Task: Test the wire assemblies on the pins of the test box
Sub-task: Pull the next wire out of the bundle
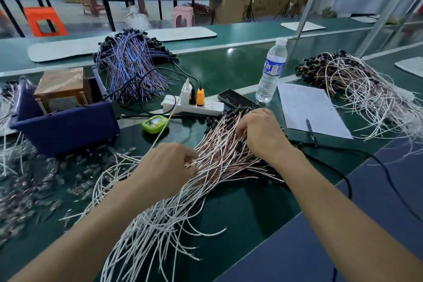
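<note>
Centre: a fanned heap of wire assemblies (219,158), white and reddish leads with black connectors at the far end, lying on the green table (240,213). The left hand (164,167) is curled at the heap's left edge and pinches a few strands. The right hand (261,130) is bent down into the heap near the connectors. Its fingertips are buried, so a grip cannot be confirmed. Left, well apart: one blue test box (64,121) holding a brown block. Its thin metal pins are hard to count. Between box and heap: one green timer (154,123). Beyond: one power strip (194,105) with three plugs, one water bottle (272,71), one purple-blue bundle (130,64). Right: one sheet of paper (309,110) with one pen (311,131), and one white-brown bundle (366,89). Another white heap (9,126) is cut off at the left edge. The scraps at near left (34,190) are blurred.
</note>
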`<state>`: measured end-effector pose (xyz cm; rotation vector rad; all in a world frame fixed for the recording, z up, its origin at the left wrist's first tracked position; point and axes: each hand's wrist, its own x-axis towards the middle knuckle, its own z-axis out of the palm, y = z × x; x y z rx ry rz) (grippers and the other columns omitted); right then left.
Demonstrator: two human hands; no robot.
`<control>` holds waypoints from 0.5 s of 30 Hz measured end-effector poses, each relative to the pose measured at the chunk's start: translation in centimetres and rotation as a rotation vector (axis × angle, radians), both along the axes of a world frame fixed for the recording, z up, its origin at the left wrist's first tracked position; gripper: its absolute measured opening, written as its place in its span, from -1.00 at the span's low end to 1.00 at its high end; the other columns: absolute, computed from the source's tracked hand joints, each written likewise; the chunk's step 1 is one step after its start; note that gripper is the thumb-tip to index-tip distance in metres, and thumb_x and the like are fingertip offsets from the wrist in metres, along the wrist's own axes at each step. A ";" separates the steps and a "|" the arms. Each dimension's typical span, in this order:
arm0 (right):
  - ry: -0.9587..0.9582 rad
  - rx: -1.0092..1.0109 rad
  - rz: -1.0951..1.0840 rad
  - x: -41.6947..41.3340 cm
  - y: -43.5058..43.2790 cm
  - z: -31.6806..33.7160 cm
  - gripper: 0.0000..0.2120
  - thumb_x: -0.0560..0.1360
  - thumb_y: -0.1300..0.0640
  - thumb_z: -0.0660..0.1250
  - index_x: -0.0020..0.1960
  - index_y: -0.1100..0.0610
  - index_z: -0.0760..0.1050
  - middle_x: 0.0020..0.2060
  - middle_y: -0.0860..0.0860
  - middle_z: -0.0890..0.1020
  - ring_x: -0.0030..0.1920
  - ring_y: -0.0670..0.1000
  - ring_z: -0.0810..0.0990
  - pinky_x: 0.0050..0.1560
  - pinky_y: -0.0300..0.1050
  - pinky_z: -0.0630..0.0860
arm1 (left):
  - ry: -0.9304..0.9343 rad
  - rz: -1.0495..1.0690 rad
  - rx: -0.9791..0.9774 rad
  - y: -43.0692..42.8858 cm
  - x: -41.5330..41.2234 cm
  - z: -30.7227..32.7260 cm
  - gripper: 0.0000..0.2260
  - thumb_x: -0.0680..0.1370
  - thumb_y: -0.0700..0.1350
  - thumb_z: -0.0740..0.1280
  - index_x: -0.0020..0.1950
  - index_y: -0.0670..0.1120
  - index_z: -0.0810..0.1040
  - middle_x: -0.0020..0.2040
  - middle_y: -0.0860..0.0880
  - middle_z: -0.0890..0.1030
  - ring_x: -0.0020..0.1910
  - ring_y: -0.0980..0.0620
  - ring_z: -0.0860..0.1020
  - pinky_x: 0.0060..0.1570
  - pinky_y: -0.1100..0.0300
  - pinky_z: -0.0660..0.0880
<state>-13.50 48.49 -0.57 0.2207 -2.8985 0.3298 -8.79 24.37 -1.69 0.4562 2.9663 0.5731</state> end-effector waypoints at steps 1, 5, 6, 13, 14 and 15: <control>0.001 -0.012 0.008 0.1 0.2 0.1 -0.55 0.38 0.46 0.27 -0.09 -0.01 0.75 0.02 -0.03 0.73 0.18 0.04 0.55 0.42 -0.15 0.15 | -0.003 -0.009 0.017 -0.1 -0.1 -0.3 -0.61 0.55 0.11 0.47 0.37 0.12 0.59 0.17 0.11 0.70 0.10 0.11 0.65 0.23 0.08 0.56; 0.161 -0.090 0.038 1.5 0.1 0.7 -0.55 0.34 0.50 0.28 -0.08 0.06 0.76 -0.04 -0.01 0.74 0.06 0.12 0.63 0.30 0.04 0.48 | -0.031 -0.075 0.027 -0.3 -0.4 -2.1 -0.19 0.51 0.21 0.47 0.64 0.17 0.12 0.63 0.10 0.22 0.58 0.05 0.25 0.55 0.05 0.10; 0.151 -0.060 0.038 2.0 -0.3 0.6 -0.57 0.35 0.48 0.30 -0.10 0.02 0.76 -0.06 0.00 0.73 0.02 0.11 0.63 0.24 0.03 0.52 | -0.038 -0.099 0.038 -0.1 -0.4 -2.7 -0.13 0.51 0.24 0.45 0.66 0.18 0.00 0.67 0.11 0.09 0.63 0.07 0.11 0.54 0.10 -0.02; -0.017 0.136 0.139 3.8 -2.0 -2.0 -0.73 0.38 0.32 0.34 -0.12 -0.04 0.61 -0.11 -0.10 0.63 0.08 0.01 0.48 0.29 -0.11 0.30 | -0.103 -0.106 0.037 0.8 0.0 -5.5 -0.11 0.56 0.27 0.33 0.68 0.12 -0.18 0.69 0.08 0.05 0.64 0.07 0.09 0.55 0.15 -0.02; -0.002 0.157 0.156 3.9 -1.9 -2.2 -0.75 0.38 0.30 0.34 -0.12 -0.04 0.57 -0.10 -0.11 0.62 0.09 0.01 0.48 0.30 -0.10 0.30 | -0.114 -0.106 0.052 0.7 -0.1 -5.3 -0.13 0.57 0.22 0.34 0.69 0.11 -0.15 0.68 0.08 0.09 0.62 0.07 0.14 0.55 0.16 0.03; 0.008 0.185 0.175 3.9 -1.8 -2.3 -0.76 0.39 0.29 0.34 -0.11 -0.05 0.54 -0.09 -0.12 0.60 0.09 0.02 0.48 0.32 -0.08 0.30 | -0.124 -0.106 0.071 0.6 -0.1 -5.1 -0.16 0.57 0.18 0.33 0.69 0.11 -0.11 0.67 0.08 0.12 0.61 0.08 0.17 0.54 0.17 0.06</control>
